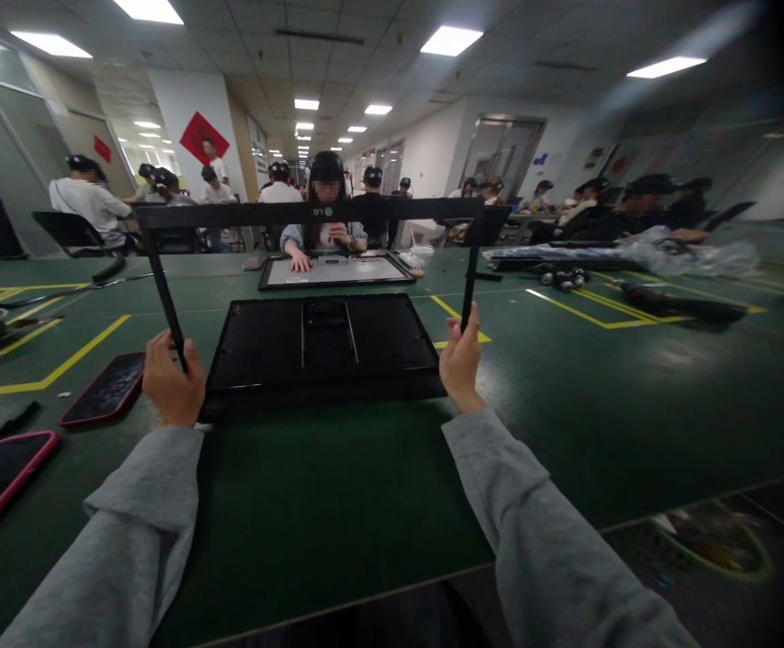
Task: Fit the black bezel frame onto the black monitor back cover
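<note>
A thin black monitor frame is raised upright above the green table, its long bar on top with a small logo in the middle. My left hand is closed round its left side bar, and my right hand grips the right side bar. Behind and below the frame, a black monitor back cover lies on the table, with a recessed bracket and two metal strips at its middle. The lower side of the frame cannot be made out against the dark cover.
Opposite, a person's hand rests on a flat panel, near a plastic cup. Two phones lie to the left. A black tool and clear plastic wrap are at right. Yellow tape marks the table.
</note>
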A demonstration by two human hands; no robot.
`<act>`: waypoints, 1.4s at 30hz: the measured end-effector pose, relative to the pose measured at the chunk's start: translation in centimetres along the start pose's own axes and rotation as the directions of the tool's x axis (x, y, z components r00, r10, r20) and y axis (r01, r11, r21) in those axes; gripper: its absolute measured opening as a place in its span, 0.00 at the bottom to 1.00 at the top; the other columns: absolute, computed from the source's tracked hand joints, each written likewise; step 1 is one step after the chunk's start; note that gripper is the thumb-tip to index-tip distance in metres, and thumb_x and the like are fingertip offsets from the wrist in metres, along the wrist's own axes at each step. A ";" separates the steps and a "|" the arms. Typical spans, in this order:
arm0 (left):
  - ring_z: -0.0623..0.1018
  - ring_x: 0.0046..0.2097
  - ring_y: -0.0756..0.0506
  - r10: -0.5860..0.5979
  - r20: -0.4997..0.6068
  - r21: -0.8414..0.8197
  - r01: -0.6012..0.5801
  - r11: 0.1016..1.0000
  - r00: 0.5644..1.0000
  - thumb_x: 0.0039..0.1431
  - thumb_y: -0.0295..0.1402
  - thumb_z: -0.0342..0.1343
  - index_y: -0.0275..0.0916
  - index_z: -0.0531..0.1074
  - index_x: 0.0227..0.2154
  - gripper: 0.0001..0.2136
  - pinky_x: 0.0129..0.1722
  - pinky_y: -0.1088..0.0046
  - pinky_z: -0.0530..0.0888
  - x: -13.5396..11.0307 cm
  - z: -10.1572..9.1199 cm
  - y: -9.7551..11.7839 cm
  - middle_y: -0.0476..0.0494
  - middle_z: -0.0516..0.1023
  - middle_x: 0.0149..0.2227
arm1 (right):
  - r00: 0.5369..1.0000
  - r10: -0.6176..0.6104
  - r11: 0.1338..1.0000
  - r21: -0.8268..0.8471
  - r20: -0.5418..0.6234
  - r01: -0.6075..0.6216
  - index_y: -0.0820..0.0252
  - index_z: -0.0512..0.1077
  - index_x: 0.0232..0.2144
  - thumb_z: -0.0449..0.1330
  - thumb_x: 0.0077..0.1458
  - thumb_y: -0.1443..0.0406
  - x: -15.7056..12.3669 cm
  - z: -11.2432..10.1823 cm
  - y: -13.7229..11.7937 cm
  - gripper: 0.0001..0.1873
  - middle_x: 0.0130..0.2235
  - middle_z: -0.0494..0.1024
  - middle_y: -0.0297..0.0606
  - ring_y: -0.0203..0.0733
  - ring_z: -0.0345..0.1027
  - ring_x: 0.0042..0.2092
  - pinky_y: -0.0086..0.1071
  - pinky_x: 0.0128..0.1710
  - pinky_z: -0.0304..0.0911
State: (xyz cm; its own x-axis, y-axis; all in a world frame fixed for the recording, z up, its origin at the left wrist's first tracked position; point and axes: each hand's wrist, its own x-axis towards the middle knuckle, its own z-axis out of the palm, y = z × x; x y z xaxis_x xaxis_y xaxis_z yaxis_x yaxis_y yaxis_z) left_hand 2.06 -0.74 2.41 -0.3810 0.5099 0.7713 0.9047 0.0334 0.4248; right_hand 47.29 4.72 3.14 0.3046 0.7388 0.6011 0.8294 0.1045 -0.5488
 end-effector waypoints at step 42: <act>0.77 0.47 0.35 -0.220 0.548 0.276 0.074 0.958 0.807 0.60 0.50 0.43 0.37 0.71 0.51 0.27 0.44 0.60 0.71 0.5 2.3 -3.0 0.33 0.78 0.45 | 0.916 0.142 0.973 -0.222 0.375 -0.060 0.62 0.61 0.58 0.46 0.63 0.64 0.6 3.1 3.8 0.22 0.48 0.75 0.51 0.50 0.69 0.50 0.39 0.47 0.61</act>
State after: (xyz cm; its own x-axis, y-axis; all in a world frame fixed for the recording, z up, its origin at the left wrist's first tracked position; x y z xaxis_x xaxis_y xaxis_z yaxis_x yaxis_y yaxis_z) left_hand -0.38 1.37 0.46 -0.4017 0.8754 0.2689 0.8914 0.3066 0.3337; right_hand 49.15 7.63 -0.44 0.2212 0.9413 0.2552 0.8930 -0.0903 -0.4409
